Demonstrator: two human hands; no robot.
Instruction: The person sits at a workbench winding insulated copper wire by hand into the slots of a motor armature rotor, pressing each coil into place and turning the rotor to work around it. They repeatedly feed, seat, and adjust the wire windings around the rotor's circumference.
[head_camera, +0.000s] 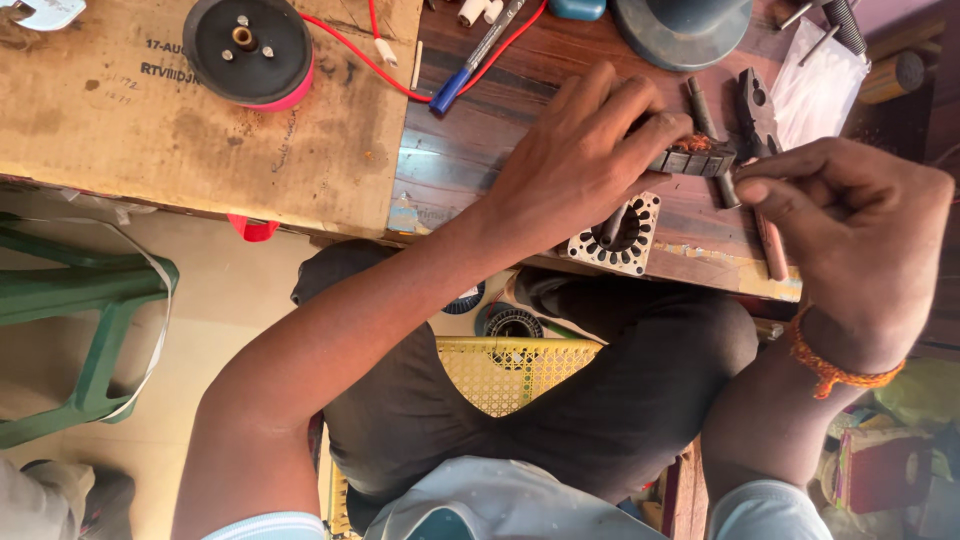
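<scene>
Pinching a dark slotted metal segment (697, 158) with copper windings showing on top, the left hand (585, 150) holds a clenched grip on the piece's left end, pressing it to the wooden surface (480, 140); the right hand (860, 235), wearing an orange thread wristband (835, 368), closes its grip on a thin rod-like tool (768, 238) whose tip meets the segment's right end; just beneath the left palm lies a square stator lamination stack (618, 236) with a ring of slots, at the surface's near edge; dark pliers (757, 112) rest just beyond the segment; farther left, a blue-capped pen (478, 55), a red wire (365, 60) and a black pulley disc (248, 48) on a cardboard sheet (150, 130); below, a yellow perforated stool (505, 372).
</scene>
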